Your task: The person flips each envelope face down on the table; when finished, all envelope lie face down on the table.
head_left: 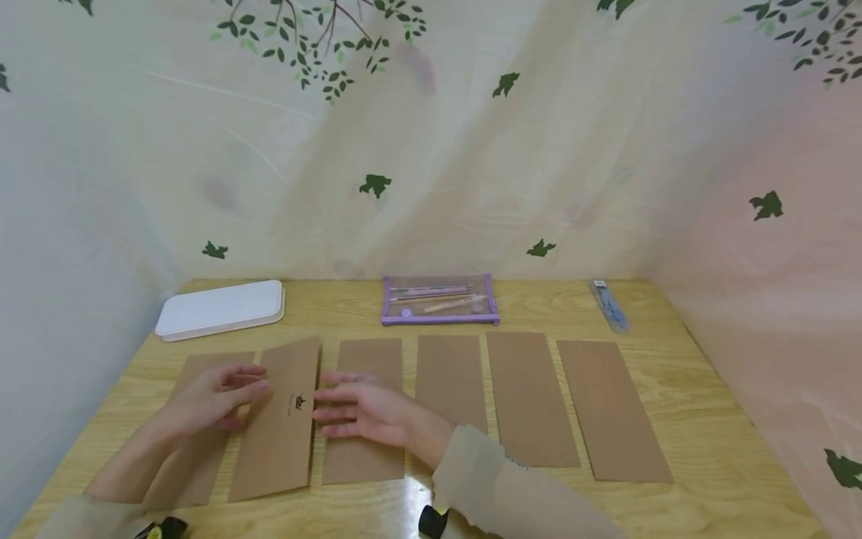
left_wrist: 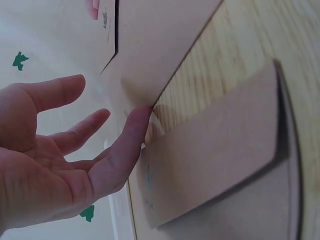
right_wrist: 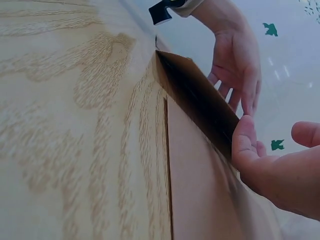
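In the head view a brown paper envelope, printed with a small crown, stands second from the left in a row of similar ones. Its right edge is raised; the right wrist view shows dark space under the lifted part. My left hand is over its left side, fingers loosely bent. In the left wrist view the little finger touches an envelope edge. At the raised edge is my right hand, its fingers stretched out and fingertips at the paper. Its thumb stands apart in the right wrist view.
Another envelope lies at the left, and several more, such as the far-right one, continue the row. Behind them are a white case, a purple-edged clear pencil pouch and a slim clear packet. A printed curtain backs the table.
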Available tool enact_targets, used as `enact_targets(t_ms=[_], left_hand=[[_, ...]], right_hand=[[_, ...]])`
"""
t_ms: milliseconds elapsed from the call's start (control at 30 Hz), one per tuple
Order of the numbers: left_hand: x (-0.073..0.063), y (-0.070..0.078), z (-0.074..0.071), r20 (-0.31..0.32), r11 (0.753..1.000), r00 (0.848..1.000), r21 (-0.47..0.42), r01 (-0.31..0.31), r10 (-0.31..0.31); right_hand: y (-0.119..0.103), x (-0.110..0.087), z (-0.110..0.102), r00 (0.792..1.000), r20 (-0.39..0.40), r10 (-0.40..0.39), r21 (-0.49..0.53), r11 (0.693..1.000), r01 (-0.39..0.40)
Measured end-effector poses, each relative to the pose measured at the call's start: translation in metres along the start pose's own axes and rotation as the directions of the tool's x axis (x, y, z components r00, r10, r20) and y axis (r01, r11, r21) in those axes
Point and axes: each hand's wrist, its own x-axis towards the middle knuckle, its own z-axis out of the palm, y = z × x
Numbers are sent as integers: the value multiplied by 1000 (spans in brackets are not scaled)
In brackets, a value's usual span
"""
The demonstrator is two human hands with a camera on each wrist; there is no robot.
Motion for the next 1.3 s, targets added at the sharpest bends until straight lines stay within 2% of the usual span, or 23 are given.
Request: enact_targets(t_ms=[700, 1100, 1300], left_hand=[[6, 10, 2, 117, 991, 993, -135, 11, 5], [9, 15, 11, 141, 984, 990, -175, 27, -2], [10, 14, 13, 144, 985, 989, -175, 5, 20]], right_hand=[[-5, 3, 8, 998, 54, -12, 5, 1000, 11], [-7, 1, 12, 998, 61, -15, -1, 1000, 15], [-9, 0, 11, 997, 71, -23, -12, 1000, 24]])
